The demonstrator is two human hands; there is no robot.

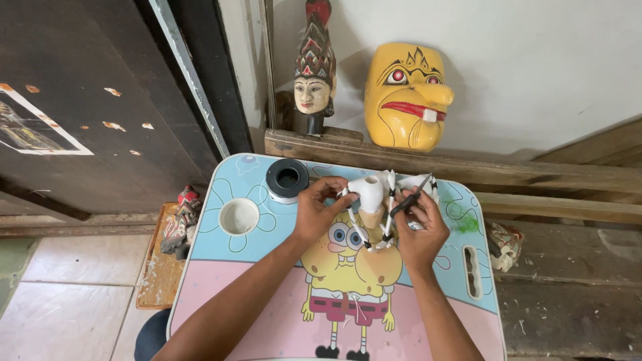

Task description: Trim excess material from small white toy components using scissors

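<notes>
My left hand (315, 208) grips a small carved figure (372, 200) painted white, with bare wood at its middle and thin white limbs hanging down. My right hand (420, 230) holds a thin dark brush (410, 201) whose tip touches the figure's right side. Both hands work above a small folding table (227, 264) in blue and pink with a cartoon picture on top.
A black round paint pot (287, 179) and a white cup hole (239, 216) sit on the table's left. A yellow carved mask (406, 95) and a painted puppet head (314, 73) lean on the wall behind. Painted figures (180, 220) lie on a board at left.
</notes>
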